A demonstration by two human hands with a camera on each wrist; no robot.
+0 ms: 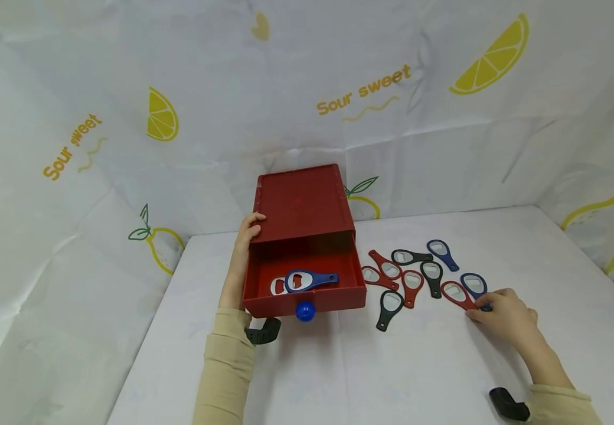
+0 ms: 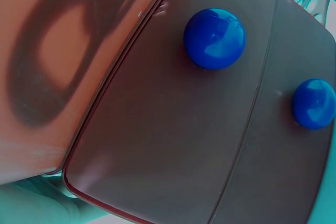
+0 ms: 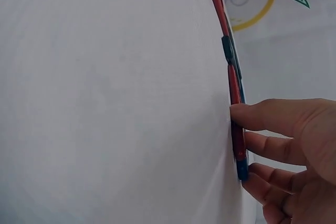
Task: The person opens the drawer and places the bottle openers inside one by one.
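My left hand point(image 1: 239, 251) grips the left side of a red drawer box point(image 1: 304, 203), its fingertips curled over the top edge. The box's upper drawer point(image 1: 280, 306) is pulled out; a blue bottle opener point(image 1: 317, 278) lies in it over another opener, mostly hidden. Two blue knobs show in the left wrist view, the nearer knob point(image 2: 214, 39) on one drawer front, the other knob point(image 2: 314, 104) on a second. To the right, my right hand point(image 1: 506, 316) pinches the handle of a red bottle opener point(image 1: 463, 302) between thumb and fingers. A blue bottle opener point(image 1: 474, 283) lies beside it, its handle under the fingers.
Several more red, black and blue bottle openers lie on the white tabletop between the box and my right hand, including a black bottle opener point(image 1: 384, 319) nearest me and a blue bottle opener point(image 1: 447, 260) farthest back. A lemon-print cloth point(image 1: 222, 88) hangs behind the table.
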